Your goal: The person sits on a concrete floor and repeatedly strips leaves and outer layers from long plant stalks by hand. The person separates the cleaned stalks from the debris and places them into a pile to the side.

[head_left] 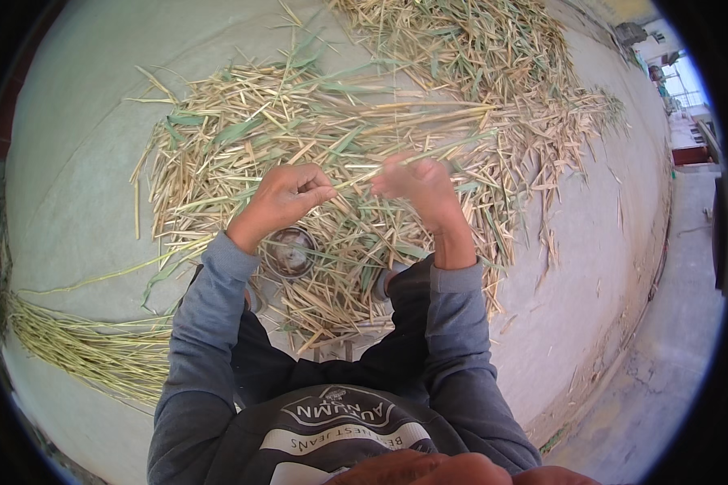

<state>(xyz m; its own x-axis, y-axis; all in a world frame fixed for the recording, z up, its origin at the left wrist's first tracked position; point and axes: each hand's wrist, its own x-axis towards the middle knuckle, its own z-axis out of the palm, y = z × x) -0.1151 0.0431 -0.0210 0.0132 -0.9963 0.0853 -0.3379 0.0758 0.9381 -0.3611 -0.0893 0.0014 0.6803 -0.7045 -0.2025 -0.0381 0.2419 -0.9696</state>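
My left hand [287, 198] is closed, thumb and fingertips pinched on a thin green-yellow stalk [349, 183] that stretches toward my other hand. At the same height, a short gap to the right, my right hand [419, 187] is smeared by motion. Its fingers are bent, but whether they grip the stalk does not show. Both hands are above a loose heap of dry husks and green leaf strips [251, 121]. Below my left wrist, between my feet, sits a round metal bowl [291, 252], partly ringed by husks.
A bundle of long, thin yellow-green stalks [89, 347] lies on the concrete floor [81, 186] at my left. Farther off, a second husk heap [477, 48] spreads across the floor. Several long stalks [429, 107] lie across the nearer heap. A wall and red object [691, 154] stand far right.
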